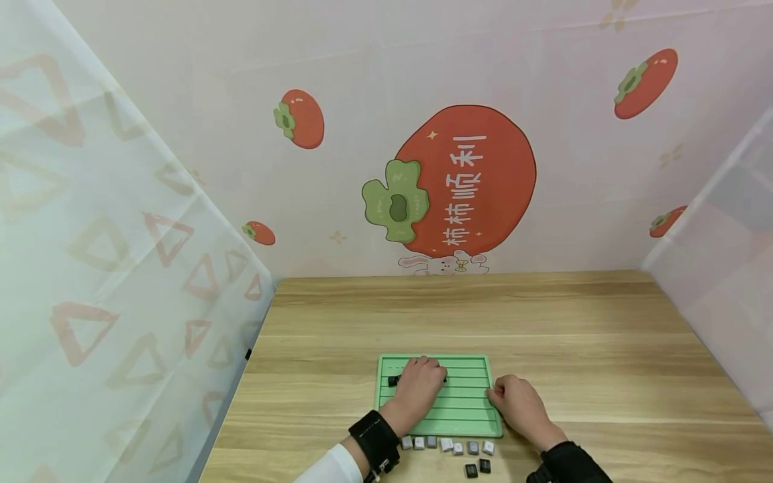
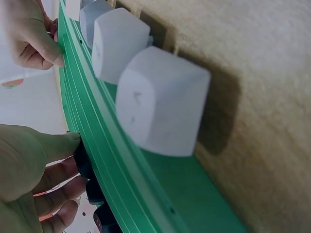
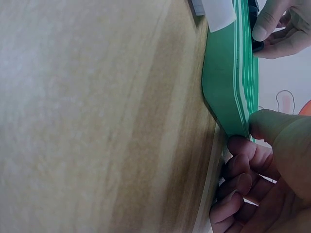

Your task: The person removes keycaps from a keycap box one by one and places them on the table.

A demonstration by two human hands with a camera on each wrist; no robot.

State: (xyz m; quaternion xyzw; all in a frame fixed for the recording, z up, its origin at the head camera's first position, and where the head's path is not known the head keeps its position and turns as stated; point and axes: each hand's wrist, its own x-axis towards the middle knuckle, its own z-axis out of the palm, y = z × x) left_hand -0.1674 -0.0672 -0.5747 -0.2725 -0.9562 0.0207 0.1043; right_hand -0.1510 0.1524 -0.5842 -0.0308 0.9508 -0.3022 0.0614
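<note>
Nearest, two loose black keycaps (image 1: 471, 471) lie before the green tray (image 1: 465, 404), pale keycaps (image 1: 446, 444) lining its near edge. The right hand (image 1: 521, 408) pinches its right edge; the left hand (image 1: 419, 386) pinches another black keycap (image 3: 257, 46) at its far half.

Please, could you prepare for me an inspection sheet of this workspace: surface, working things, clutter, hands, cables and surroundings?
Surface: wooden table, light with visible grain.
Things: green tray with black caps on it; before it, white and grey caps in a rough row, then two loose black caps.
Clutter: nothing seen.
Hands: left hand pinches a black cap at the tray; right hand grips the tray's right edge.
Cables: nothing clearly seen.
Surroundings: back sheet printed with red fruit; left sheet with triangles.
</note>
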